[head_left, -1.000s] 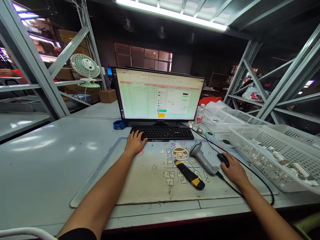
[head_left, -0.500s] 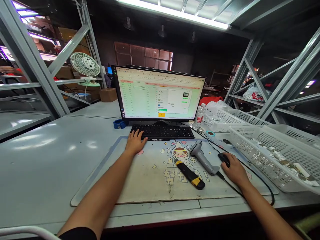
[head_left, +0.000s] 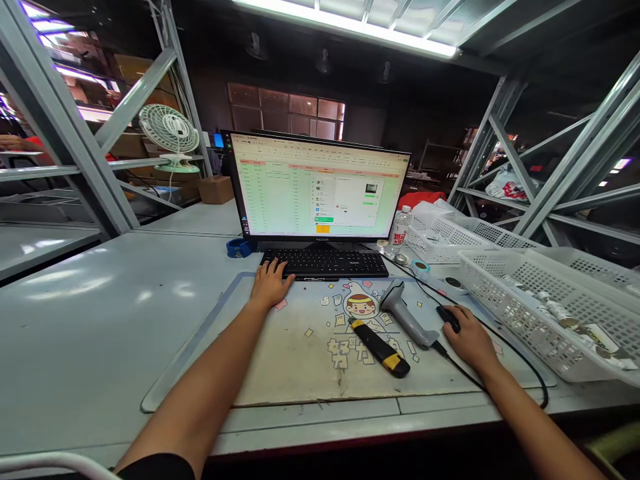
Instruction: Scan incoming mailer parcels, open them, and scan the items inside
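My left hand (head_left: 271, 283) lies with fingers spread over the left end of the black keyboard (head_left: 335, 263). On the right, my right hand (head_left: 469, 337) is wrapped over a black computer mouse (head_left: 449, 318). Between my hands, a grey barcode scanner (head_left: 407, 317) and a black and yellow utility knife (head_left: 380, 348) rest on the printed desk mat (head_left: 280, 360). Behind the keyboard stands a monitor (head_left: 280, 200) showing a spreadsheet with a chat window over it.
White perforated baskets (head_left: 545, 333) line the right side, the nearest holding several small items. A plastic bottle (head_left: 400, 227) stands beside the monitor, a blue tape roll (head_left: 239, 248) at its left. A small fan (head_left: 170, 130) is at the rack, near a cardboard box (head_left: 216, 190).
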Available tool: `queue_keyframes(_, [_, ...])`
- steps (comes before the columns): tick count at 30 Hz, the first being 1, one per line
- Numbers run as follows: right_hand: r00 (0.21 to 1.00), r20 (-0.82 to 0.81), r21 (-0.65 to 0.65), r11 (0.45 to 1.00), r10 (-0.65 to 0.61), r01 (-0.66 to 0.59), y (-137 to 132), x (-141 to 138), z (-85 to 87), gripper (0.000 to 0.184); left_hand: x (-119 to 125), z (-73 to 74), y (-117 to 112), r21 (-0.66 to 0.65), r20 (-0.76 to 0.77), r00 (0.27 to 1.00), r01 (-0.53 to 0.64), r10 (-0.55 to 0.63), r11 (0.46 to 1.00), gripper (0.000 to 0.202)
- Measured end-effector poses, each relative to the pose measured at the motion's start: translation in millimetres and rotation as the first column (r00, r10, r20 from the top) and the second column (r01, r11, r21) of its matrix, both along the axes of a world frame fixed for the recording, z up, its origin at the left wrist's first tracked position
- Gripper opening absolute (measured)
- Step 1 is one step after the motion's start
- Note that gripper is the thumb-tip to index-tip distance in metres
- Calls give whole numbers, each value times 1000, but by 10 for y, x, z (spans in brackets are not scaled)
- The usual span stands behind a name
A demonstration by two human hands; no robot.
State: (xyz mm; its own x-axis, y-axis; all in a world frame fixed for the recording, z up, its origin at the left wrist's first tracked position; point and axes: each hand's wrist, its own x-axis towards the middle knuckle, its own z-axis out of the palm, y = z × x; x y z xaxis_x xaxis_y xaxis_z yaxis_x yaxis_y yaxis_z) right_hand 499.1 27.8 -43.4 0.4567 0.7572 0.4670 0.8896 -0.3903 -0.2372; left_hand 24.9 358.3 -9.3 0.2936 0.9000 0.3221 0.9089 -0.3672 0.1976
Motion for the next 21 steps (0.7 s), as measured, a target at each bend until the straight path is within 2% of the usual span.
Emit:
queue_keyframes(12, [1000,-1,-20,1000,-1,1,4,-3,-6,53,0,3,0,8,3,1000,3,-3,1000,72])
queue_keyframes(21, [1000,9,14,1000,19,-19,8,20,-15,54,11,48,-52,-13,-22,1000,-10,9,1000,71])
